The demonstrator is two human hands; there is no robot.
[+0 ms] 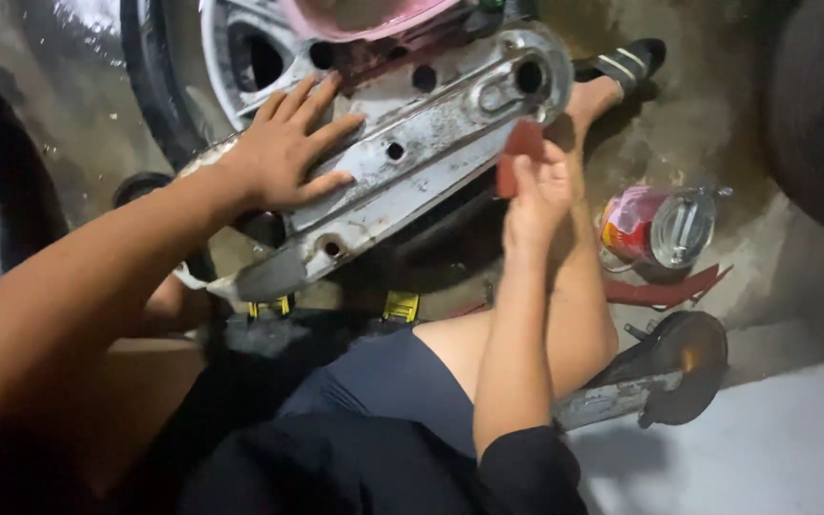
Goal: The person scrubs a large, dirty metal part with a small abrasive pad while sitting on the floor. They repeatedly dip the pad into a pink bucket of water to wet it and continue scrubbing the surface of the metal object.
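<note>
A: We have the left hand [283,148] spread flat, palm pressed on the long grey pitted metal cover [402,157], at ten o'clock from the right hand [536,191], which pinches a small dark-red folded abrasive sheet [519,153] at the cover's lower edge.

B: Risks we judge: the cover rests tilted, so it could slide if the palm lifts; the sheet could slip and fingers scrape the rough edge.

A: At three o'clock a lidded red tin [658,227] lies on its side and might roll.

B: We can't make out what props the cover underneath; the silver wheel [240,57] at twelve is cut off.
</note>
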